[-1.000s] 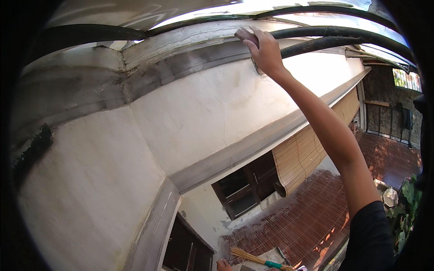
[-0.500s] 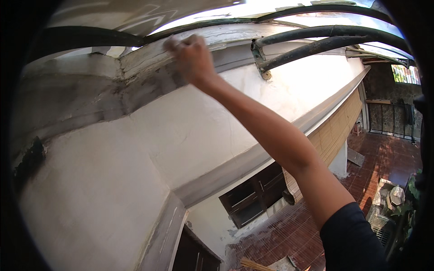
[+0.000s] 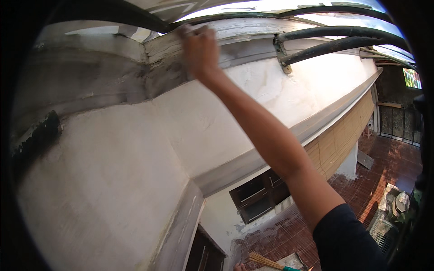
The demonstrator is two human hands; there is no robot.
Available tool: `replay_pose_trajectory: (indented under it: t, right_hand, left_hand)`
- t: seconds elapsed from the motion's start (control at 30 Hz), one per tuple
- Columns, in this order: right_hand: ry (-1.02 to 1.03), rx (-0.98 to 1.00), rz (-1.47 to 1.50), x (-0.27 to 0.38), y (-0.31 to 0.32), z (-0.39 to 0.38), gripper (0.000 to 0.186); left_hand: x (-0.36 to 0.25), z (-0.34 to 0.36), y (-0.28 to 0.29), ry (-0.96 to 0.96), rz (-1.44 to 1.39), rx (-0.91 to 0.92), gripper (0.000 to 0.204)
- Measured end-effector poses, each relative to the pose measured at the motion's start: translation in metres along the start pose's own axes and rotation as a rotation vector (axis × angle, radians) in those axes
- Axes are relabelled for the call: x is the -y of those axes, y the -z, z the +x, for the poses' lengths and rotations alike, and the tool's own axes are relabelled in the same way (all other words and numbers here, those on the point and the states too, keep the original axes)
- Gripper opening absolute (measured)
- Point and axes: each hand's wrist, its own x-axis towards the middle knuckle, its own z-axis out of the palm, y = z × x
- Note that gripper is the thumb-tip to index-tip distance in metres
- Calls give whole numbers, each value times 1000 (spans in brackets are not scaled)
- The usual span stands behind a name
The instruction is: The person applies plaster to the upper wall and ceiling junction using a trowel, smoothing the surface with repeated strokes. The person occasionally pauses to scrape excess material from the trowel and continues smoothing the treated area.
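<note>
My right hand (image 3: 200, 52) is raised to a rough, pale ledge (image 3: 244, 28) high on the wall, a little right of the inner corner. Its fingers are curled closed, and motion smears them. A greyish bit shows by the fingertips, but what they hold cannot be made out. Below the hand runs a grey painted band (image 3: 167, 81) with dark stains, then the off-white wall (image 3: 212, 117). At the lower edge is a small skin-coloured patch (image 3: 239, 267); whether it belongs to my left hand is unclear.
Dark metal pipes (image 3: 334, 45) curve out from a wall bracket to the right. Overhead lies a dark beam (image 3: 104, 12). Far below are a red tiled floor (image 3: 266, 239), a stick broom (image 3: 266, 260), a dark-framed window (image 3: 257, 198) and a bamboo blind (image 3: 339, 151).
My right hand has shifted slightly left along the ledge, closer to the corner. The whole view has swung a little, so the wall and pipes sit farther right in the picture.
</note>
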Motion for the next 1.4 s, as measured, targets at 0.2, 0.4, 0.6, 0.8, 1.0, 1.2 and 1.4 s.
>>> replay_pose_trajectory:
  t: [0.2,0.4,0.6,0.8,1.0,1.2,1.4]
  right_hand:
    - [380,230,163,3,28,6,39]
    - [67,-13,-37,-131,63,28,36]
    - [164,4,35,-122,48,18,37]
    - [-22,115,133,-143,95,-3,39]
    - [-168,-111,150,-137,89,48,43]
    - [-311,-11,162,-141,60,27,44]
    - [-141,-33,194,-166,56,0,41]
  left_hand:
    - [-17,15,-8,-3,14,17,40]
    - [-13,22,1,7,41,22,40]
    - [-13,29,7,23,44,22,39]
    - [-12,31,8,36,49,19,39]
    - [-13,31,6,51,44,7,39]
    - [-15,32,8,56,57,-5,38]
    - [-20,34,10,59,60,-12,38]
